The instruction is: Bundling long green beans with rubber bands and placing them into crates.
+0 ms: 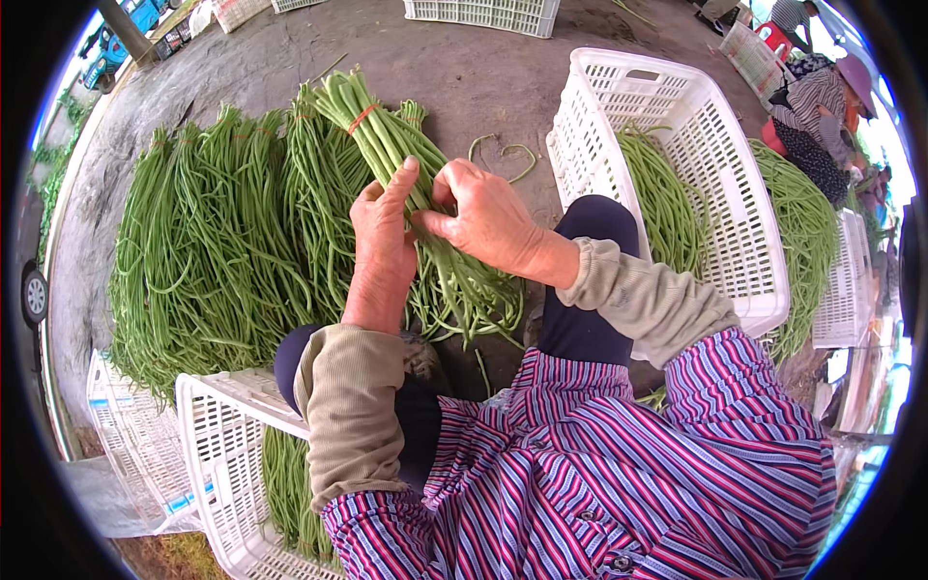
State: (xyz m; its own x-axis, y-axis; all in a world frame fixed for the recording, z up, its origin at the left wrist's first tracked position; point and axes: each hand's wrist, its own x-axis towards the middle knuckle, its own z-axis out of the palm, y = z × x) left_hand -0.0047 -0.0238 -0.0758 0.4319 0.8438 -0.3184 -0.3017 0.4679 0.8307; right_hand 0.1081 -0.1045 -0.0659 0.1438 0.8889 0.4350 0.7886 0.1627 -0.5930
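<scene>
A bundle of green yardlong beans is held up before me, its loose ends hanging toward my knees. An orange-red band circles it near the top. My left hand grips the bundle from the left, with the thumb lying along the stalks. On the other side my right hand has its fingers bent against the beans; part of the grip is hidden. To the left, several banded bundles of yardlong beans lie side by side in a thick row.
At right stands a white plastic crate holding loose yardlong beans. Another white crate with beans is by my left leg. A bean pile lies beyond the right crate, near a seated person. One curled bean rests on the concrete floor.
</scene>
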